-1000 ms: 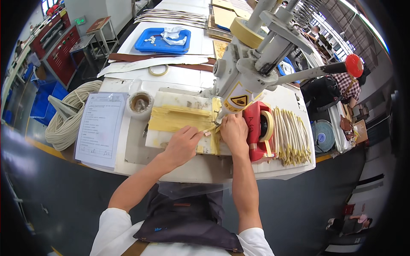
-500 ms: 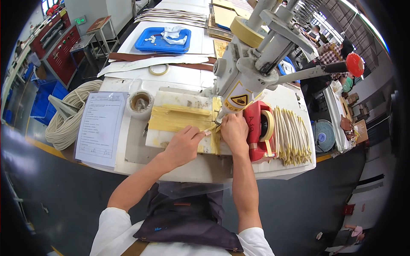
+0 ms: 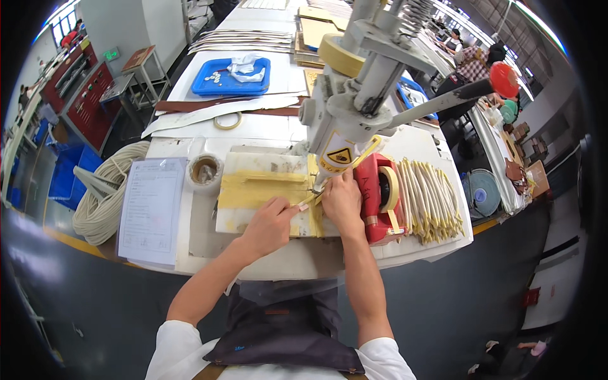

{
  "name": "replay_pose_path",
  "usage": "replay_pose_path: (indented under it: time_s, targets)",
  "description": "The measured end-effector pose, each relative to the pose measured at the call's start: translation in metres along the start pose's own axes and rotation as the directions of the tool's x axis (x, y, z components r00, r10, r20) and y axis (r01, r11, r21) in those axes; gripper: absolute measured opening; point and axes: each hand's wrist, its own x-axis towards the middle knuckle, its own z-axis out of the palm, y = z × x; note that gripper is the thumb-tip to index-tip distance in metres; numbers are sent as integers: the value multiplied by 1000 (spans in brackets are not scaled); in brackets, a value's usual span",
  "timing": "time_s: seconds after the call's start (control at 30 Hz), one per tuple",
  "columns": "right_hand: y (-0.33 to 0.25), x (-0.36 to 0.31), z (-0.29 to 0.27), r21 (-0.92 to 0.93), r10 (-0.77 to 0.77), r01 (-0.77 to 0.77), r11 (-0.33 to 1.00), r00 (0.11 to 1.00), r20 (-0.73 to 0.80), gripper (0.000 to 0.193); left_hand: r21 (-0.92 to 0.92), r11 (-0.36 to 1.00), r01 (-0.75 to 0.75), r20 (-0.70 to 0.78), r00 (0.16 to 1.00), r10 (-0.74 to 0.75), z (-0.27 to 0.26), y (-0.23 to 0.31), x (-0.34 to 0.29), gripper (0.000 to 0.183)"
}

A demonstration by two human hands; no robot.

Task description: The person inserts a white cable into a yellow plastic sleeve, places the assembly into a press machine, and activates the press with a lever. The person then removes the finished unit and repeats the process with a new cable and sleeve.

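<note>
The person is feeding a thin pale strip (image 3: 308, 201) under the head of a hand-lever press (image 3: 354, 107) that stands on the white surface (image 3: 202, 221). The left hand (image 3: 269, 225) pinches the near end of the strip between thumb and fingers, its grip closed on it; the right hand (image 3: 342, 201) rests with fingers curled at the strip's far end just under the press head, but whether that grip truly holds the strip or only steadies it cannot be told. The strip lies over a yellow-taped block (image 3: 263, 190), its long axis running from lower left up to the right, pointing toward the press tip. The step in hand looks like positioning; the next move would call for holding the strip steady and freeing a hand for the red-knobbed lever (image 3: 503, 79). A red tape dispenser (image 3: 380, 196) and a heap of finished strips (image 3: 430, 199) lie just to the right.
</note>
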Motion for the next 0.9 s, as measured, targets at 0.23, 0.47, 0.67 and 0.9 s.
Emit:
replay_pose_path:
  time_s: [0.23,0.47,0.67,0.9]
  targets:
    - [-6,1,0,9,-11,12,1000,998,-63,27,23,1000,2,26,1000,-2,-1,-1,-1,40]
    - [-3,0,0,3,-28,28,1000,1000,-13,28,61,998,-25,-18,999,27,5,-5,-4,38]
    - [-4,-1,-3,-44,-12,14,999,999,35,28,53,997,-64,3,998,64,6,-9,-8,43]
    - [-7,0,-5,-55,19,-16,998,998,55,29,12,997,-73,-18,997,73,6,-12,-7,38]
